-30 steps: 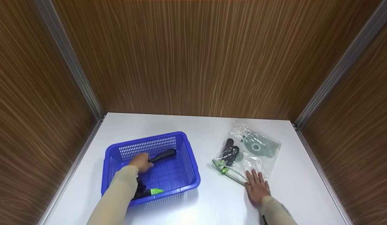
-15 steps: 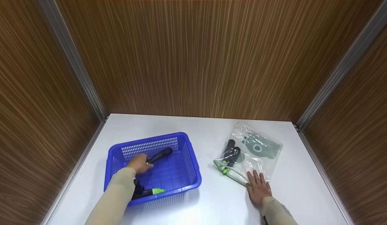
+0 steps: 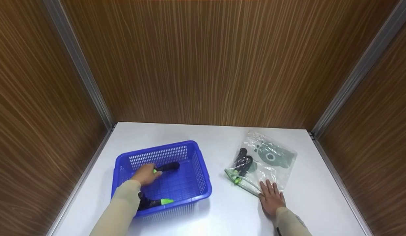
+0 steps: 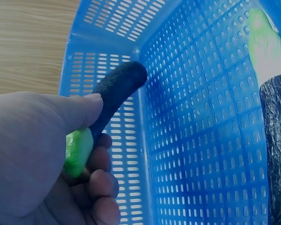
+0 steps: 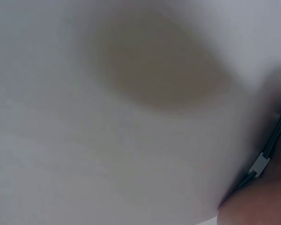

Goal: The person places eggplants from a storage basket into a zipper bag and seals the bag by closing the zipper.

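Gripped at its green stem in your left hand [image 3: 146,174], a dark eggplant [image 4: 119,84] points its rounded end rightward inside the blue basket [image 3: 208,186], where a second eggplant [image 3: 154,203] lies along the front wall; flat beneath your right hand [image 3: 272,200], a clear, green-printed bag [image 3: 267,171] encloses two more eggplants [image 3: 245,165], side by side

Booth [image 3: 386,82]: you're somewhere lab-like
Wood-grain panels [image 3: 203,62]: enclose you at ten, twelve and two o'clock
Metal posts [image 3: 80,62]: stand at your eleven and one
White table [image 3: 219,144]: lies between them
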